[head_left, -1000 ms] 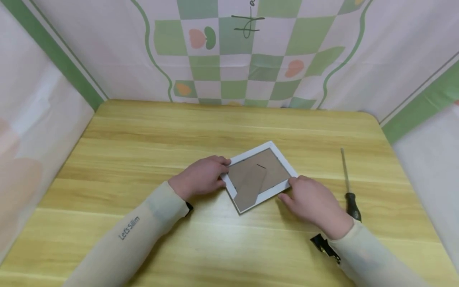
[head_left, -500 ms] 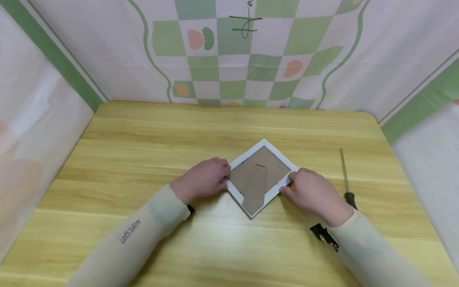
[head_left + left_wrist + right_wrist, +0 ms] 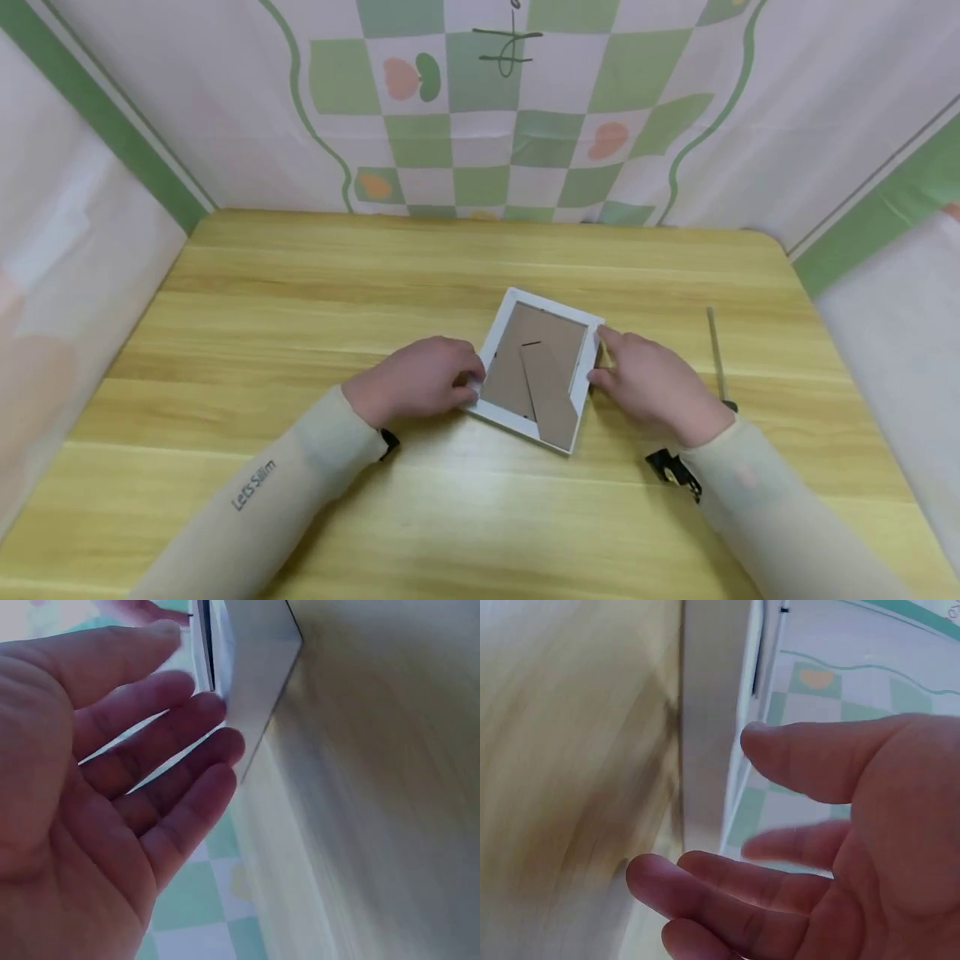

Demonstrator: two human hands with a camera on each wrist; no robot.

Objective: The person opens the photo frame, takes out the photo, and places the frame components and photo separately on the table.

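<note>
A white picture frame (image 3: 551,306) lies face down on the wooden table, turned at a slant. Its brown backing board (image 3: 506,379) shows, with a brown easel stand (image 3: 555,404) lying across it and over the lower right border. My left hand (image 3: 416,377) touches the frame's left edge near the lower left corner; in the left wrist view its fingertips (image 3: 225,746) meet the frame's side, fingers loosely bent. On the opposite edge, my right hand (image 3: 660,387) touches near the upper right corner. The right wrist view shows the thumb (image 3: 795,757) at the frame's side, fingers spread.
A screwdriver (image 3: 716,354) lies right of the frame, its shaft pointing away and its handle mostly hidden by the right hand and sleeve. A green and white checked cloth (image 3: 483,142) hangs along the table's back edge (image 3: 480,223). Similar cloths hang at both sides.
The frame has turned clockwise on the table between both hands, its stand swinging from lower left to lower right. The right hand has shifted slightly up and now covers more of the screwdriver handle.
</note>
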